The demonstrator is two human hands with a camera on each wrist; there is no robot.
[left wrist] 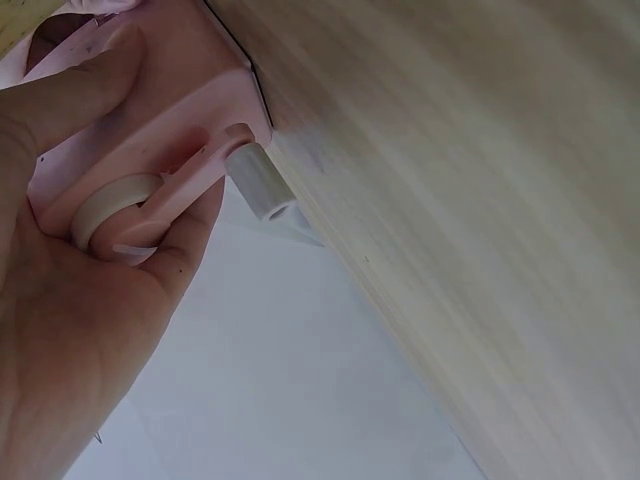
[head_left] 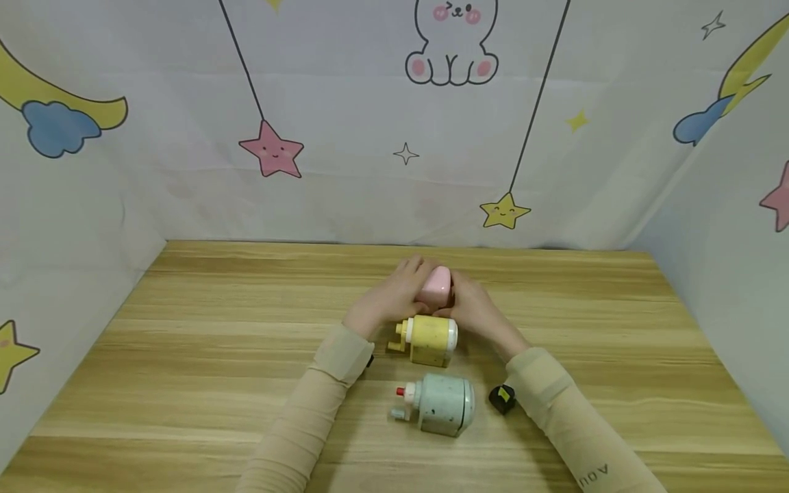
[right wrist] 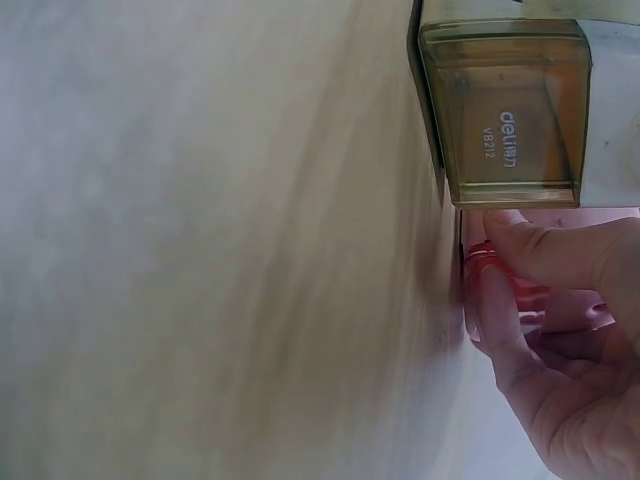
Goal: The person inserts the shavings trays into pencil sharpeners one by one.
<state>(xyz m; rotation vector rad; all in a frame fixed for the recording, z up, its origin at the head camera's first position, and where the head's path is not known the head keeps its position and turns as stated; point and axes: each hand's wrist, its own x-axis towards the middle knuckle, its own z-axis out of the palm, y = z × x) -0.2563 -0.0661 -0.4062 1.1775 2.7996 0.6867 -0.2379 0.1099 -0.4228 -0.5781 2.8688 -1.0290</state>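
Observation:
Both hands are on a pink hand-crank pencil sharpener (head_left: 436,286) towards the back of the wooden table. My left hand (head_left: 391,294) grips its body around the crank end, thumb across the pink casing, as the left wrist view shows; a crank with a grey knob (left wrist: 262,183) sticks out there. At the other end, my right hand (right wrist: 570,340) pinches the sharpener's translucent red shavings drawer (right wrist: 530,297) between thumb and fingers. Just in front lies a yellow crank sharpener (head_left: 430,332), its clear brownish drawer (right wrist: 510,120) facing the right wrist camera.
A mint-green crank sharpener (head_left: 442,405) stands nearer the front, between the forearms. Small black objects sit by both wrists, the right one (head_left: 502,399) with a yellow mark. White cartoon-print cloth (head_left: 370,192) walls the table at the back and sides.

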